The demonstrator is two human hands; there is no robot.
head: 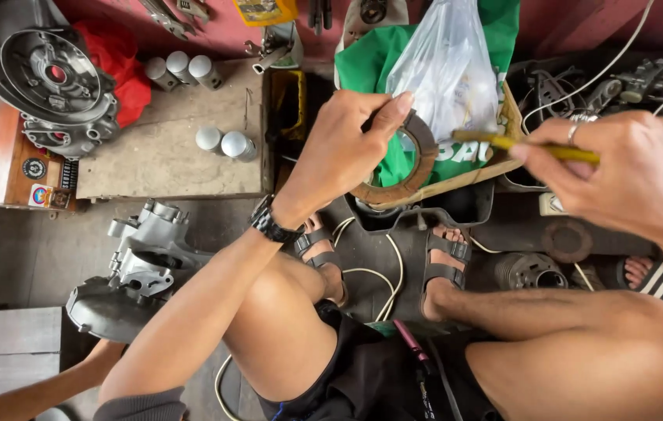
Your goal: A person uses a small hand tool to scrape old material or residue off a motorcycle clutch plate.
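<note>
Bare knees point(285, 327) low, left hand point(339, 148) pinching a brown flat friction ring point(417, 160), right hand point(635, 171) at three o'clock gripping a thin yellow tool point(534, 146), scraping underway.

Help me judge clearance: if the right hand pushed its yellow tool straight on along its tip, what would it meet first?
Probably the brown ring held by the left hand; the right hand's yellow tool points there, though depth is unclear.

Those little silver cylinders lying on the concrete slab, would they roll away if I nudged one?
Probably yes. The two silver cylinders lie on their sides on the flat concrete slab, with nothing beside them to stop them, so a sideways nudge would likely set one rolling. Their smooth, shiny skin suggests metal, so they may feel slippery and fairly solid for their size. They look stiff, not fragile.
</note>
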